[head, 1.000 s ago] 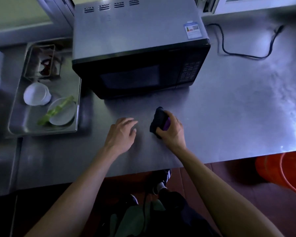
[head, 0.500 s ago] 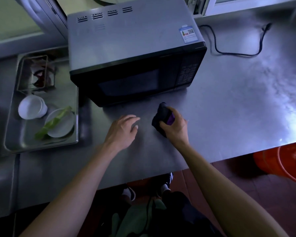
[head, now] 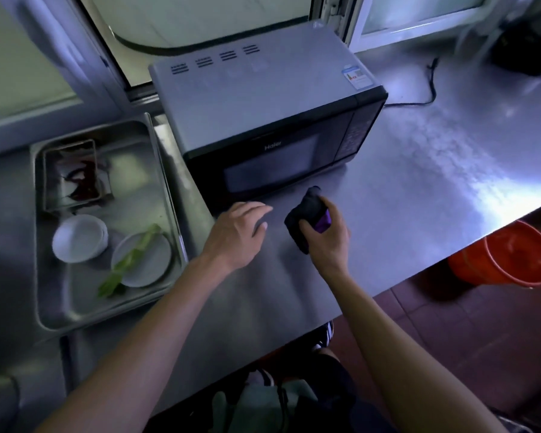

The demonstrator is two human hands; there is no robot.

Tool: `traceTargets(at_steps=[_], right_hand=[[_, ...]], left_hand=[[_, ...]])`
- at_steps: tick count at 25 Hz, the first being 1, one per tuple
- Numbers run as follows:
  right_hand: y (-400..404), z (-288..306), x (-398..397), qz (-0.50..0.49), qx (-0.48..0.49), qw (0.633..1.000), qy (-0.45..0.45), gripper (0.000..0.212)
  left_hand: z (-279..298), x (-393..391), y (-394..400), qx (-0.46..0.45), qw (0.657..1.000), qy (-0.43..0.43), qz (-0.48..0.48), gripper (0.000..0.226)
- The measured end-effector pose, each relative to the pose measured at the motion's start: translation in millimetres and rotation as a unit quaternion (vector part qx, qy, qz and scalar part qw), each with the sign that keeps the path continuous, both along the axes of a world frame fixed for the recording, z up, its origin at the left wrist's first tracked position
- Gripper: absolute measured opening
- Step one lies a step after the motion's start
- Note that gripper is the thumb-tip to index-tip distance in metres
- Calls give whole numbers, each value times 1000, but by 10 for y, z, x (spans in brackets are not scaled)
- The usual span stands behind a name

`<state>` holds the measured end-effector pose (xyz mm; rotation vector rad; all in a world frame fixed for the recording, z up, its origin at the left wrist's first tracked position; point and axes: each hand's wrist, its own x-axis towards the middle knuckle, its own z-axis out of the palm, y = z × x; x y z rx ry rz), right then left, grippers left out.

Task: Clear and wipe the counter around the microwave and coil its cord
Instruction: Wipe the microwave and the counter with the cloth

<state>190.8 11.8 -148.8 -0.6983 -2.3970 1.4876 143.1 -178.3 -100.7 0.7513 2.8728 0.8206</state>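
Counter (head: 419, 195) in front of the microwave (head: 263, 120), with a dark cloth (head: 306, 214) pressed to it.

The right hand (head: 328, 235) grips the bunched cloth against the steel just before the microwave door. The left hand (head: 238, 235) rests flat beside it, fingers relaxed, holding nothing. The cord (head: 431, 85) lies loose on the counter behind the microwave's right side. A tray (head: 166, 195) with dishes sits left of the microwave.
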Motion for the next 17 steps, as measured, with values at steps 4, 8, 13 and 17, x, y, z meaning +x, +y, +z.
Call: traceTargets(at_steps=[4, 8, 13, 17], right_hand=[[-293, 126, -190, -42, -26, 997, 55, 63], [-617, 212, -489, -56, -64, 990, 108, 63], [-1237, 351, -831, -96, -116, 970, 191, 59], [-1685, 390, -1041, -148, -174, 951, 209, 58]], left_hand=[[282, -162, -152, 19, 997, 69, -29, 33], [498, -394, -378, 26, 986, 165, -19, 31], [648, -770, -665, -23, 986, 166, 16, 39], [629, -971, -819, -21, 996, 80, 15, 44]])
